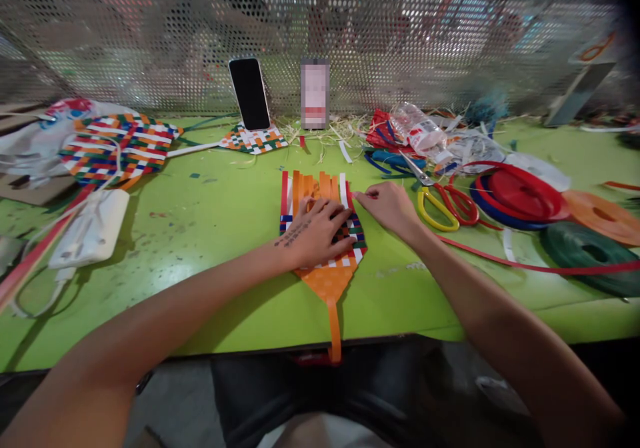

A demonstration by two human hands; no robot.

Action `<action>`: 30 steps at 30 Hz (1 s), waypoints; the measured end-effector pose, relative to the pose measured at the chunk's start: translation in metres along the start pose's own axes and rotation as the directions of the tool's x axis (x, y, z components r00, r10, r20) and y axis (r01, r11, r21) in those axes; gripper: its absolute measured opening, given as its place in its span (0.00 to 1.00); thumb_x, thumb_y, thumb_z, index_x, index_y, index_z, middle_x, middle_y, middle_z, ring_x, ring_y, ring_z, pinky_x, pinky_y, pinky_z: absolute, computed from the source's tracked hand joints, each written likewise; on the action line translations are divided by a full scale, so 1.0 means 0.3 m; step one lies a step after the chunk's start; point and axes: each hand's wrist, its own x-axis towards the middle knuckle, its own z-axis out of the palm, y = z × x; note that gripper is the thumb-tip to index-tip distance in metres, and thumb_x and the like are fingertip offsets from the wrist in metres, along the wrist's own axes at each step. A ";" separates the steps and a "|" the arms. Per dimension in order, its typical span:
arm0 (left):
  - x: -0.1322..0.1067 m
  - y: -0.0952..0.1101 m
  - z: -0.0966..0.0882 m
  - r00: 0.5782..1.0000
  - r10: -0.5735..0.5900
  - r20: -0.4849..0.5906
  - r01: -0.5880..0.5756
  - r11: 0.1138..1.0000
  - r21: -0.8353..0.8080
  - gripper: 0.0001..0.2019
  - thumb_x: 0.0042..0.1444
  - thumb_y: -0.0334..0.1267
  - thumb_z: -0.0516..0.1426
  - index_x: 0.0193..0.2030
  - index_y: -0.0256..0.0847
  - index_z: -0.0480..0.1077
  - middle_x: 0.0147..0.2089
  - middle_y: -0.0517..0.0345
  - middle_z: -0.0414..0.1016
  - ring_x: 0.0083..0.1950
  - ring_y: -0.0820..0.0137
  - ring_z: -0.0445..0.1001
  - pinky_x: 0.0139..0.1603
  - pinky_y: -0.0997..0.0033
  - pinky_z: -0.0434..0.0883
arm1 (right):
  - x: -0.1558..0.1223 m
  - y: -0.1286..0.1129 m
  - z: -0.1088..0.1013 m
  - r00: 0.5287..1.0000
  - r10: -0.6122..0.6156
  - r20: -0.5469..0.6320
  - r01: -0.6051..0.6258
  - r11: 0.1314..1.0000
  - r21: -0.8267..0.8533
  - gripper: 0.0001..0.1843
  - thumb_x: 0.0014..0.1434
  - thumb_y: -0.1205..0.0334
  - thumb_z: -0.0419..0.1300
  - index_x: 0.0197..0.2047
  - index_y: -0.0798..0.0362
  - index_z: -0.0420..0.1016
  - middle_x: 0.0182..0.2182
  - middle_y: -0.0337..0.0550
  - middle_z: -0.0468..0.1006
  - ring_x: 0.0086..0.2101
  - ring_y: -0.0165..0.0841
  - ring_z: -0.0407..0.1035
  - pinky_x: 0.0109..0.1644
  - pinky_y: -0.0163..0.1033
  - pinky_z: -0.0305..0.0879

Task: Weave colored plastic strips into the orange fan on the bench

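Note:
A half-woven fan (pixel 327 271) of orange, white, red and blue strips lies on the green table (pixel 210 235) in front of me, its orange handle hanging over the front edge. My left hand (pixel 320 231) lies flat on the weave and presses it down. My right hand (pixel 387 205) pinches the end of a red strip (pixel 525 266) at the fan's right edge; the strip runs off to the right across the table.
Scissors (pixel 443 205) with yellow and red handles lie right of my hand, beside reels of red (pixel 520 195), orange (pixel 605 215) and green strip (pixel 585 251). Finished woven fans (pixel 117 145) lie at the left. A phone (pixel 249 93) leans on the perforated screen. A white power bank (pixel 93 228) sits left.

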 end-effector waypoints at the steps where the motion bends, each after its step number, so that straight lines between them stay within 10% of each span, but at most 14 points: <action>1: 0.000 0.001 -0.001 1.000 -0.002 0.002 0.002 1.000 0.001 0.31 0.74 0.59 0.51 0.74 0.43 0.69 0.67 0.43 0.75 0.68 0.47 0.67 0.72 0.41 0.54 | 0.001 0.001 0.000 1.000 -0.014 0.014 0.014 1.000 0.009 0.29 0.67 0.48 0.64 0.19 0.51 0.59 0.18 0.38 0.62 0.25 0.31 0.51 0.32 0.41 0.47; 12: -0.003 0.004 -0.002 1.000 0.001 0.004 -0.001 1.000 -0.002 0.32 0.74 0.59 0.51 0.75 0.40 0.67 0.68 0.43 0.74 0.70 0.48 0.67 0.73 0.40 0.55 | -0.012 0.019 -0.035 0.976 -0.183 0.120 0.169 0.979 0.117 0.14 0.70 0.59 0.58 0.53 0.53 0.82 0.38 0.51 0.85 0.37 0.40 0.74 0.40 0.40 0.60; 30: -0.010 0.001 0.003 0.999 0.004 -0.047 -0.004 1.000 -0.005 0.28 0.74 0.58 0.52 0.69 0.40 0.71 0.68 0.43 0.75 0.70 0.48 0.68 0.74 0.40 0.55 | 0.054 0.119 -0.010 0.960 -0.279 0.006 0.264 0.916 0.301 0.11 0.64 0.54 0.67 0.38 0.52 0.88 0.36 0.47 0.87 0.37 0.41 0.77 0.45 0.44 0.68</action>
